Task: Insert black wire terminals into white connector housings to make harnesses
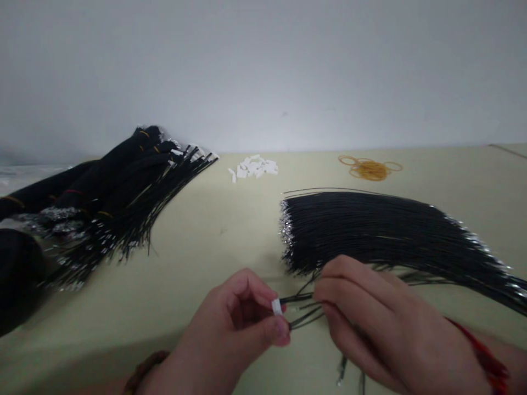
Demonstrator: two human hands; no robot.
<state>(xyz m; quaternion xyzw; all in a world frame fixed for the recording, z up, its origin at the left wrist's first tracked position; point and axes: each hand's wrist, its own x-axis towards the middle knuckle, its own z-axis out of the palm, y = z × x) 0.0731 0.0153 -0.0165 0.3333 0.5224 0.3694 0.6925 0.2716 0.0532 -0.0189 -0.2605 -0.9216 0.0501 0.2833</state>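
Between the thumb and fingers of my left hand (230, 323) is a small white connector housing (276, 306). Black wires (300, 298) run from the housing towards my right hand (370, 312), whose fingers are pinched around several of them. Some loose wire ends (341, 367) hang below the right hand. Just beyond my hands lies a wide, flat bundle of black wires (362, 227) with shiny metal terminals at both ends. My right hand is close to its near edge. How far the wires sit inside the housing cannot be made out.
Several tied bundles of black wires (123, 175) are heaped at the left, some with white connectors. A small pile of white connector housings (256, 166) lies at the back middle of the table (214, 219). Yellow rubber bands (370, 169) lie at the back right, near the wall (263, 71).
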